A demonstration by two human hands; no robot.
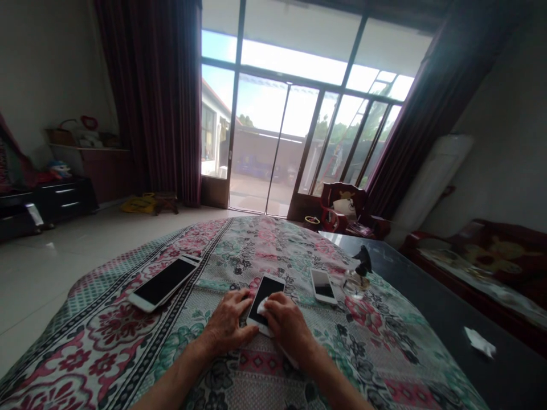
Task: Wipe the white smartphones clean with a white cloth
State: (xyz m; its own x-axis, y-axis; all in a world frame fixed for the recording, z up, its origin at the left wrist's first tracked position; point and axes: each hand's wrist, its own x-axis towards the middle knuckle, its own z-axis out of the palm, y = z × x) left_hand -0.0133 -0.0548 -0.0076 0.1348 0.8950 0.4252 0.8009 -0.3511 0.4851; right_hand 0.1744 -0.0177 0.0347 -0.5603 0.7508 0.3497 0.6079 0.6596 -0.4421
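On flowered cloth [179, 336] before glass doors [256, 154] — middle phone [269, 287] in left hand [228, 322], white wad [261, 308] in right hand [288, 324].

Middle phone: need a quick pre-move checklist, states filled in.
1. Middle phone lying on the patterned tablecloth, screen up: ok.
2. Left hand at the phone's left edge: ok.
3. White wad under the right hand's fingers, over the screen: ok.
4. Left phone and right phone clear of both hands: ok.
5. Spray bottle standing, clear of the right hand: ok.
6. Middle phone's screen free of smudges: cannot tell, partly covered and too small to judge.
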